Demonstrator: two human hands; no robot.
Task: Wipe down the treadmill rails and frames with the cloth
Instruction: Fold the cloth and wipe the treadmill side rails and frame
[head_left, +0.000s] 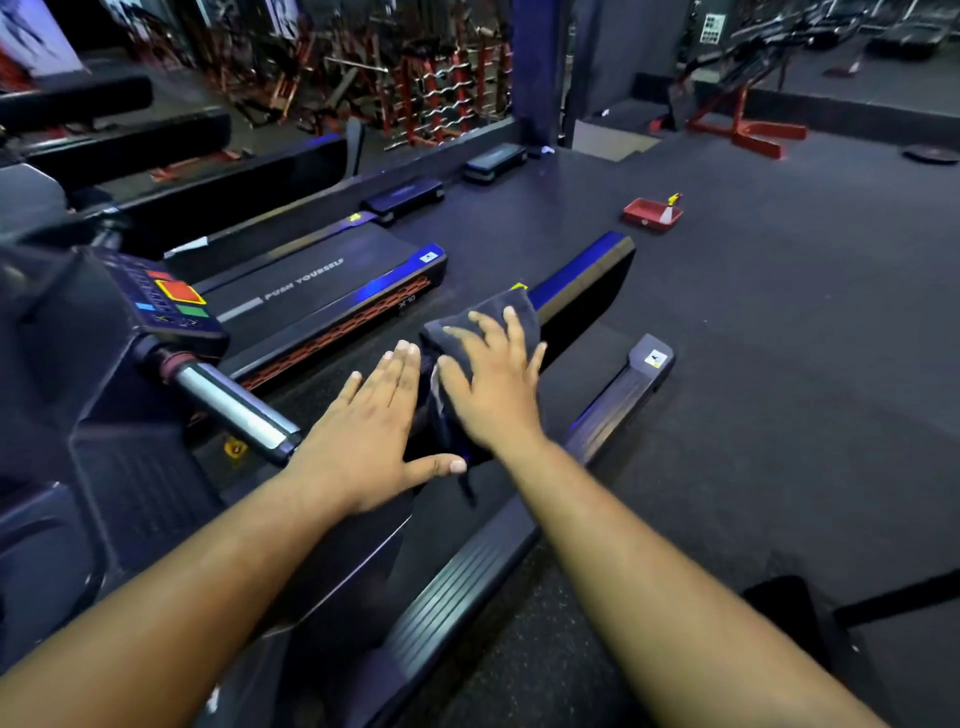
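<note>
head-worn, angled down, close over treadmill (332, 306)

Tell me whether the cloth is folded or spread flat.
Bunched, not spread flat: the dark cloth lies in thick folds under the flat right hand, one end trailing toward the left hand.

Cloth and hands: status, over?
Right hand flat, pressing cloth on treadmill rail. Left hand open, flat beside it, holding nothing. Rail ahead unobstructed.
</note>
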